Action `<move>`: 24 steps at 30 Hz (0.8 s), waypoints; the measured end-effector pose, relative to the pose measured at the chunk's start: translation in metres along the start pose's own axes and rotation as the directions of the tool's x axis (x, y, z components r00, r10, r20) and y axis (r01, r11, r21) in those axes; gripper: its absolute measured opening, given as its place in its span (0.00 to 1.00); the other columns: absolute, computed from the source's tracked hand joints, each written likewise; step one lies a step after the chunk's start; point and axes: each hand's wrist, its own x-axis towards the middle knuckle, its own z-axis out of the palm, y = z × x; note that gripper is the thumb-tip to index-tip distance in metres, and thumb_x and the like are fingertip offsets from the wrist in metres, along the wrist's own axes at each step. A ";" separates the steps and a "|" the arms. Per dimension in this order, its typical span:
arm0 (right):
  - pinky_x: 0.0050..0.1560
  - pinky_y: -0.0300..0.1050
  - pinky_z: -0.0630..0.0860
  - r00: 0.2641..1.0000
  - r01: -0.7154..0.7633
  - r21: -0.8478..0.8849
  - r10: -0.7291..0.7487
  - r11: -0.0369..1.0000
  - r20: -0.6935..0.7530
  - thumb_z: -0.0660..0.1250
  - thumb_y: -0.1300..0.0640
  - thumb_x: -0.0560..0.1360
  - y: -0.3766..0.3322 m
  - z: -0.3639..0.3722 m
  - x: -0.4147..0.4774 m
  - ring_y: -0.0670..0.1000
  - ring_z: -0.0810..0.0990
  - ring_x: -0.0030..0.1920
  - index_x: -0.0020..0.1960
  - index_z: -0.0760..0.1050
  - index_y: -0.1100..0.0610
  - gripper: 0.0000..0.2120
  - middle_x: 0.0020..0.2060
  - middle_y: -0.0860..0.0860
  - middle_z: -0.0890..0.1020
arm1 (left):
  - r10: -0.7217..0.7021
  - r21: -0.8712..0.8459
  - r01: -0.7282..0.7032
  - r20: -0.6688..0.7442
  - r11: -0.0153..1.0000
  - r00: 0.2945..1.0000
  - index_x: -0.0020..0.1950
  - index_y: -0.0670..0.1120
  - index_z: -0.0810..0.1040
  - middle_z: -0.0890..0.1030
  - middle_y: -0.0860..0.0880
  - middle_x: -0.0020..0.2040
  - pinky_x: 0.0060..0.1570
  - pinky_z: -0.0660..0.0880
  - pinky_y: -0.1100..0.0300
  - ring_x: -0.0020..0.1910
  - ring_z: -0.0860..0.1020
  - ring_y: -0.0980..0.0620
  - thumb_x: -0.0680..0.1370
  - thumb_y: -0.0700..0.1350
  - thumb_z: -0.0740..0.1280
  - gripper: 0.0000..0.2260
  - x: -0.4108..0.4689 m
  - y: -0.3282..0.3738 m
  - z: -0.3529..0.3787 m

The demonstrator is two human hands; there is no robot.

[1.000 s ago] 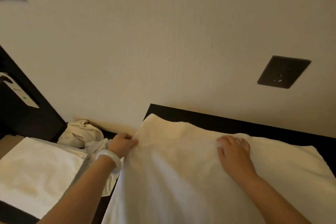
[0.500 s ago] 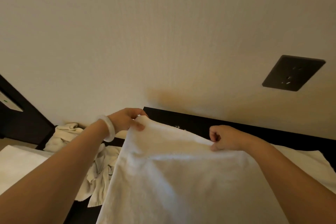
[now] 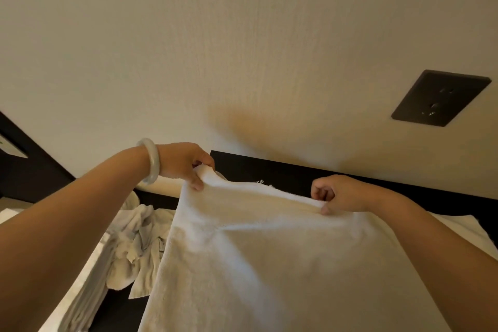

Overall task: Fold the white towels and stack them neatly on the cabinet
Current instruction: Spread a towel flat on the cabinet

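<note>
The head camera shows me a plain wall with a dark socket plate (image 3: 439, 98) at the right. Below it runs the black cabinet (image 3: 283, 170). A heap of crumpled cloths (image 3: 137, 245) lies at the left, beside a flat white stack (image 3: 80, 299). Another white cloth (image 3: 466, 229) lies on the cabinet past the right forearm.

The raised towel (image 3: 269, 264) hides most of the cabinet, and the frame cuts off its lower end. The left forearm covers much of the stack.

The left hand (image 3: 183, 162), with a pale bangle (image 3: 151, 160) on its wrist, has a tight grip on the towel's upper left corner. The right hand (image 3: 339, 193) pinches the top edge with its fingers curled. Together they hold the towel up above the cabinet.
</note>
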 end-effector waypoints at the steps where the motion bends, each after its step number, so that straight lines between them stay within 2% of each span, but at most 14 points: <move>1: 0.37 0.37 0.74 1.000 0.002 -0.002 -0.001 1.000 0.005 0.75 0.63 0.69 -0.002 0.001 0.001 0.42 0.78 0.36 0.42 0.77 0.48 0.12 0.38 0.44 0.80 | 0.003 0.022 -0.002 -0.013 1.000 1.000 0.51 0.56 0.79 0.80 0.61 0.47 0.46 0.68 0.72 0.47 0.77 0.62 0.72 0.45 0.77 0.13 0.001 0.001 -0.001; 6: 0.40 0.34 0.71 0.994 -0.065 -0.093 0.072 0.994 0.084 0.75 0.51 0.72 -0.005 -0.001 0.005 0.39 0.78 0.39 0.40 0.80 0.42 0.06 0.37 0.40 0.80 | -0.010 0.075 0.013 -0.046 0.997 0.999 0.43 0.57 0.76 0.79 0.57 0.42 0.39 0.67 0.70 0.40 0.77 0.59 0.72 0.50 0.76 0.09 0.003 0.002 -0.003; 8: 0.39 0.35 0.71 0.988 -0.108 -0.136 0.121 0.985 0.092 0.74 0.49 0.73 -0.004 -0.002 0.006 0.40 0.77 0.37 0.39 0.82 0.47 0.05 0.35 0.41 0.80 | -0.031 0.073 0.036 -0.073 0.997 0.997 0.43 0.52 0.79 0.80 0.51 0.41 0.39 0.69 0.66 0.38 0.76 0.52 0.72 0.55 0.75 0.09 0.001 0.000 -0.002; 10: 0.36 0.37 0.68 0.987 -0.124 -0.169 0.139 0.978 0.079 0.74 0.49 0.74 -0.002 -0.007 0.004 0.43 0.74 0.33 0.37 0.80 0.53 0.10 0.31 0.44 0.76 | -0.064 0.059 0.070 -0.100 0.996 0.993 0.44 0.47 0.80 0.81 0.46 0.40 0.39 0.70 0.62 0.36 0.76 0.52 0.72 0.57 0.74 0.14 -0.004 -0.004 -0.005; 11: 0.34 0.38 0.66 0.991 -0.120 -0.172 0.127 0.978 0.030 0.74 0.50 0.74 -0.001 -0.012 0.002 0.44 0.71 0.31 0.35 0.77 0.54 0.12 0.29 0.45 0.74 | -0.076 0.043 0.081 -0.121 0.996 0.990 0.43 0.46 0.80 0.81 0.47 0.39 0.39 0.70 0.62 0.35 0.77 0.54 0.72 0.57 0.74 0.14 -0.008 -0.007 -0.010; 13: 0.33 0.40 0.65 0.979 -0.117 -0.141 0.090 0.983 -0.185 0.75 0.52 0.73 0.000 -0.027 0.001 0.45 0.71 0.30 0.33 0.76 0.53 0.13 0.28 0.46 0.75 | -0.086 0.032 0.095 -0.217 0.995 0.972 0.40 0.46 0.80 0.81 0.48 0.35 0.37 0.70 0.61 0.33 0.77 0.55 0.72 0.56 0.74 0.14 -0.008 -0.012 -0.020; 15: 0.33 0.42 0.65 0.929 -0.136 -0.136 0.079 0.981 -0.361 0.75 0.52 0.73 -0.001 -0.034 0.006 0.48 0.74 0.33 0.35 0.76 0.53 0.12 0.31 0.47 0.77 | -0.090 0.115 0.132 -0.315 0.985 0.945 0.39 0.41 0.79 0.79 0.45 0.36 0.36 0.68 0.57 0.35 0.75 0.50 0.74 0.53 0.74 0.16 0.002 -0.014 -0.021; 17: 0.33 0.41 0.63 0.915 -0.207 -0.190 0.122 0.960 -0.384 0.72 0.52 0.76 -0.002 -0.020 0.012 0.48 0.73 0.36 0.36 0.73 0.53 0.12 0.35 0.48 0.75 | -0.134 0.196 0.202 -0.315 0.960 0.940 0.41 0.41 0.78 0.78 0.44 0.40 0.40 0.70 0.55 0.40 0.76 0.46 0.76 0.51 0.71 0.14 0.019 -0.010 -0.007; 19: 0.36 0.44 0.63 0.911 -0.244 -0.196 0.155 0.950 -0.382 0.69 0.54 0.78 0.006 0.003 0.020 0.49 0.72 0.39 0.38 0.71 0.54 0.12 0.38 0.50 0.75 | -0.204 0.208 0.270 -0.291 0.940 0.935 0.44 0.44 0.76 0.77 0.47 0.44 0.45 0.73 0.55 0.45 0.77 0.46 0.78 0.51 0.69 0.11 0.035 -0.007 0.016; 22: 0.40 0.45 0.64 0.893 -0.233 -0.159 0.146 0.960 -0.426 0.66 0.55 0.80 0.017 0.023 0.022 0.50 0.72 0.40 0.37 0.67 0.54 0.14 0.40 0.52 0.75 | -0.268 0.152 0.318 -0.282 0.936 0.921 0.48 0.46 0.74 0.75 0.48 0.46 0.45 0.71 0.57 0.46 0.75 0.48 0.79 0.49 0.68 0.08 0.046 -0.013 0.038; 24: 0.39 0.46 0.65 0.876 -0.200 -0.129 0.118 0.971 -0.468 0.66 0.55 0.80 0.022 0.028 0.021 0.51 0.74 0.41 0.38 0.67 0.53 0.13 0.40 0.51 0.75 | -0.268 0.076 0.302 -0.292 0.950 0.918 0.47 0.47 0.73 0.75 0.49 0.46 0.44 0.70 0.58 0.44 0.74 0.49 0.78 0.48 0.68 0.07 0.049 -0.019 0.042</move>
